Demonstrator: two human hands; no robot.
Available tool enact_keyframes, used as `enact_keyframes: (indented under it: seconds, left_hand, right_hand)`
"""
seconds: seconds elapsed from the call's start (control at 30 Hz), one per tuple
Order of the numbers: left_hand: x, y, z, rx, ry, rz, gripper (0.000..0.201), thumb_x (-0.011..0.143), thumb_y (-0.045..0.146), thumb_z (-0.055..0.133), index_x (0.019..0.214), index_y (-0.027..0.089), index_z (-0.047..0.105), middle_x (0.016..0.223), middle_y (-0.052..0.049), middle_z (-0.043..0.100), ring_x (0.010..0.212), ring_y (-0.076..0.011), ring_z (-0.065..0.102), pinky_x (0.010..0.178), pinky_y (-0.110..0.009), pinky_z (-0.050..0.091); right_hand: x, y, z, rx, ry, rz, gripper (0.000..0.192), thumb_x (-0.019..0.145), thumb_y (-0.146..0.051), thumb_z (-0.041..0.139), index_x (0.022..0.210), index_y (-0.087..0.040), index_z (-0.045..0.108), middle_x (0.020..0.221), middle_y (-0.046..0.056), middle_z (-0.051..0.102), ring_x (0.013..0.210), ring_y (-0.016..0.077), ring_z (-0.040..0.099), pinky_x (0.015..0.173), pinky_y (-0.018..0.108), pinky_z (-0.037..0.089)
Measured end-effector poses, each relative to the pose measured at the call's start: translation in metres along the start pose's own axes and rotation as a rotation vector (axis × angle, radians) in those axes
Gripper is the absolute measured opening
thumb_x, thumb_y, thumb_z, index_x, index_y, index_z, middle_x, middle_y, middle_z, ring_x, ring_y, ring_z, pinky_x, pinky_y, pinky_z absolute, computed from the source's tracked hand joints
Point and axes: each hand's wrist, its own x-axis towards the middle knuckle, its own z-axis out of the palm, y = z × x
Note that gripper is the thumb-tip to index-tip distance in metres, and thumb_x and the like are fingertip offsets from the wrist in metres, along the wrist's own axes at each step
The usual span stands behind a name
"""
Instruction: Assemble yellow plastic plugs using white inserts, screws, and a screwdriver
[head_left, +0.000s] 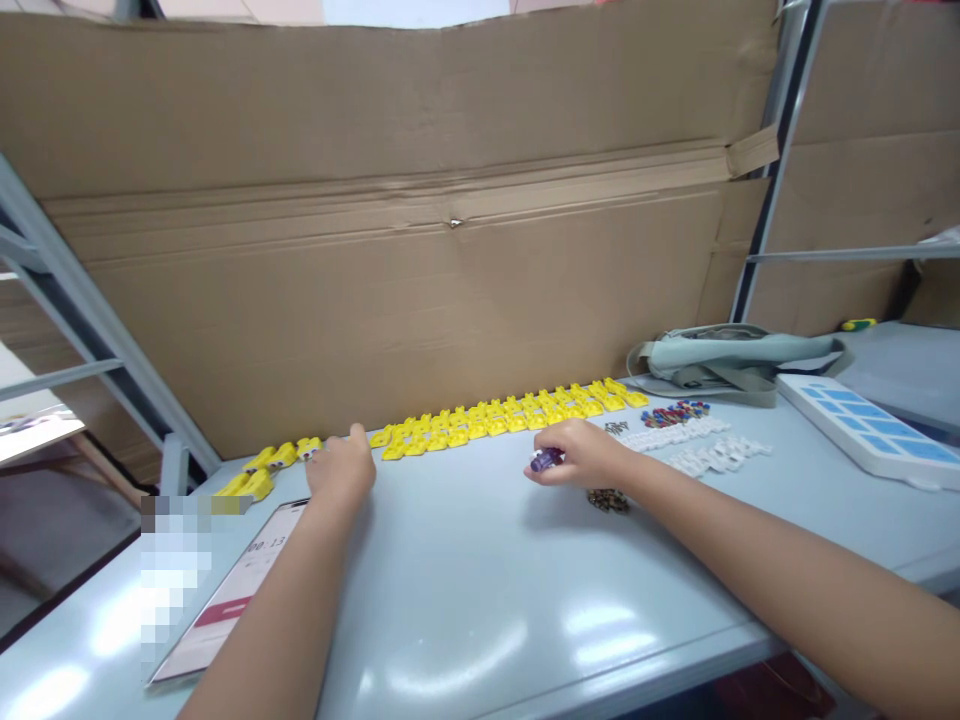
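My left hand (341,470) reaches over the table's left part, right beside a small yellow plastic piece (309,447) with white-and-dark eye-like spots. Its fingertips are mostly hidden behind the hand, so whether they grip that piece does not show. Several similar yellow pieces (259,458) lie to its left. Held slightly above the tabletop, my right hand (577,452) is closed around a short purple handle-like thing (546,459); the rest is covered by the fingers. Under its wrist lies a heap of small brassy bits (609,501). Rows of yellow plastic parts (495,415) line the back.
White plastic parts (712,455), a red and blue pile (675,413) and small dark metal bits (616,427) lie right of centre. A phone with a timer (232,600) lies at left. A grey-green bag (739,355) and white-blue case (874,425) sit right. Cardboard (420,300) walls the back.
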Motion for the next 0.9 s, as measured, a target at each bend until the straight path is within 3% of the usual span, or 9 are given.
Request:
enact_keyframes:
  seconds: [0.13, 0.43, 0.9]
  left_hand:
    - [0.018, -0.007, 0.012, 0.021, 0.018, -0.09, 0.036, 0.077, 0.012, 0.038, 0.109, 0.006, 0.054, 0.102, -0.026, 0.06, 0.1, -0.0365, 0.056, 0.07, -0.035, 0.043]
    - [0.034, -0.012, 0.034, -0.094, -0.015, 0.087, 0.026, 0.073, 0.024, 0.046, 0.086, 0.014, 0.067, 0.098, -0.017, 0.067, 0.092, -0.03, 0.061, 0.072, -0.032, 0.046]
    - [0.043, -0.015, 0.043, -0.177, -0.038, 0.113, 0.036, 0.061, 0.014, 0.048, 0.091, 0.014, 0.066, 0.11, -0.015, 0.064, 0.099, -0.0299, 0.059, 0.079, -0.031, 0.046]
  right_hand:
    - [0.0, 0.0, 0.001, -0.007, -0.015, -0.007, 0.028, 0.073, -0.036, 0.055, 0.055, -0.017, 0.045, 0.054, 0.0, 0.047, 0.053, 0.0093, 0.036, 0.053, 0.02, 0.023]
    - [0.0, 0.001, -0.001, -0.017, -0.023, -0.003, 0.027, 0.072, -0.036, 0.056, 0.056, -0.017, 0.046, 0.055, 0.0, 0.048, 0.054, 0.0095, 0.038, 0.053, 0.021, 0.024]
    - [-0.002, 0.003, 0.001, -0.021, -0.047, -0.01, 0.028, 0.071, -0.038, 0.057, 0.056, -0.017, 0.045, 0.055, -0.002, 0.048, 0.053, 0.0082, 0.037, 0.052, 0.021, 0.022]
